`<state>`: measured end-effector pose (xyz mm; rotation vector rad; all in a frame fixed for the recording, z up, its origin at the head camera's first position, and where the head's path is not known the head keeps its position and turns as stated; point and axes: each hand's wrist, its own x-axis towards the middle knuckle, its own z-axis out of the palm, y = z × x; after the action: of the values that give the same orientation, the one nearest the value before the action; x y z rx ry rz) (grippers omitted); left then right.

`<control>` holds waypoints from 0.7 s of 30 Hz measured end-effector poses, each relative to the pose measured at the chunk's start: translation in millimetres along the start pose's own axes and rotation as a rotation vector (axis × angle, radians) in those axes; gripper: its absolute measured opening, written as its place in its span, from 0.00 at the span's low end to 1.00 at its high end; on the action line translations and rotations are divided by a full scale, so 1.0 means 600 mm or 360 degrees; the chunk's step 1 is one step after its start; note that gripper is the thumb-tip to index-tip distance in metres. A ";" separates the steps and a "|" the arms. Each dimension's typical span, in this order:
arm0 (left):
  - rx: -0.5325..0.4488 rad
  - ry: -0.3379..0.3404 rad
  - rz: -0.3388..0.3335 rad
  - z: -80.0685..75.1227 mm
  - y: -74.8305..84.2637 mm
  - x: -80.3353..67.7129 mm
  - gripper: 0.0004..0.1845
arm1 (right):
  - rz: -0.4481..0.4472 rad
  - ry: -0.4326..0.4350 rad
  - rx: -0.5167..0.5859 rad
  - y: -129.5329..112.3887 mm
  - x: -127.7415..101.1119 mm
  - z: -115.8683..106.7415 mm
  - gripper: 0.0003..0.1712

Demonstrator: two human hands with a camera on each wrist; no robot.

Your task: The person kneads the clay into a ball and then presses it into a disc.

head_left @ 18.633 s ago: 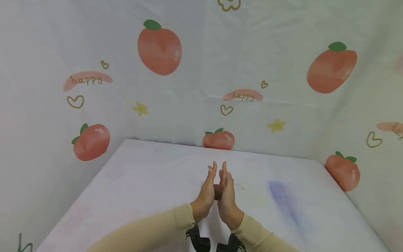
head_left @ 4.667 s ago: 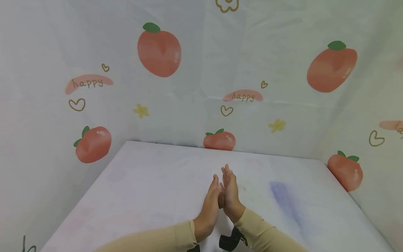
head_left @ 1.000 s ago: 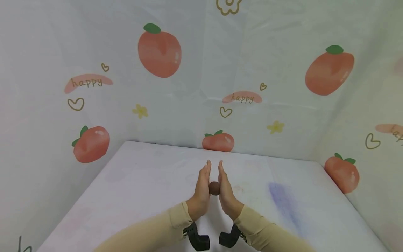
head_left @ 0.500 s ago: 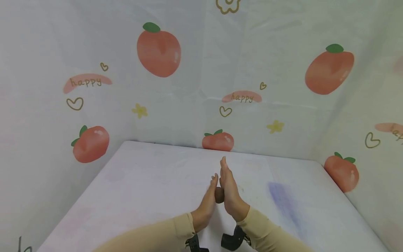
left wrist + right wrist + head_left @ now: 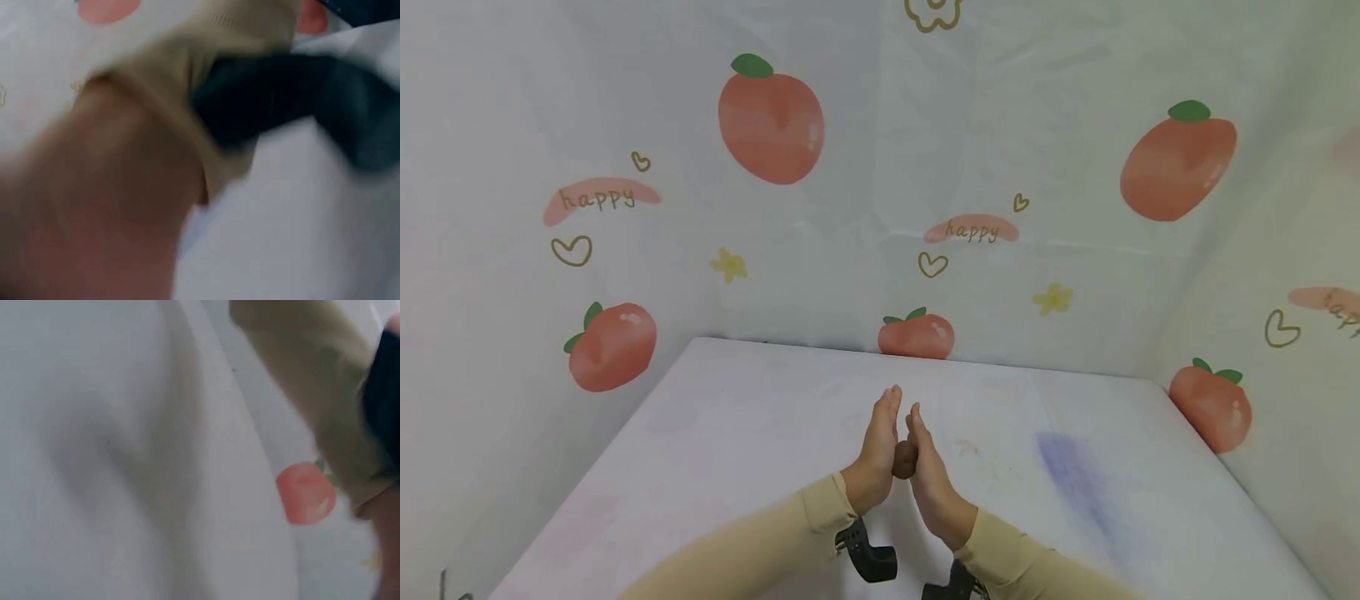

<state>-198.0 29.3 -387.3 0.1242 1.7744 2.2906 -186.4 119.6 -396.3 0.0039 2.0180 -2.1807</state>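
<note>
A small brown ball (image 5: 904, 460), like clay or dough, is pressed between two palms in the head view. My left hand (image 5: 874, 457) lies along its left side with fingers straight, pointing forward and up. From the right, the palm of my right hand (image 5: 937, 490) presses on the ball, its fingers also straight and set a little farther back. Both hands are held above the white table, and the palms lean together towards the fingertips. In the left wrist view a blurred hand and a beige sleeve (image 5: 244, 25) fill much of the picture; the ball is visible in neither wrist view.
The white table (image 5: 760, 417) carries a faint purple smear (image 5: 1078, 479) on the right. Behind it hangs a pale cloth (image 5: 865, 150) printed with red fruit. Black camera mounts (image 5: 872, 557) stick out below the wrists. Soft shadows (image 5: 169, 456) fall on the tabletop.
The hands rub in opposite directions: since half a second ago the left has slid forward and the right back. The ball has rolled slightly left between the palms. Earlier frames show the same rolling.
</note>
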 end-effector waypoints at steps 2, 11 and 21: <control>0.0052 0.0049 -0.0070 -0.007 -0.009 0.010 0.41 | 0.0029 -0.0013 0.0020 -0.006 -0.015 0.008 0.45; 0.0096 -0.0026 -0.0038 0.002 -0.046 -0.013 0.38 | -0.0175 -0.0052 0.0089 -0.049 -0.010 -0.007 0.35; -0.0114 -0.0009 0.0038 0.009 0.002 -0.009 0.41 | -0.0155 -0.0059 0.0091 -0.019 -0.008 -0.002 0.36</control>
<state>-191.9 32.6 -384.2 0.1397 1.6943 2.3649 -183.3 122.3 -384.2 -0.1294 1.9751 -2.2779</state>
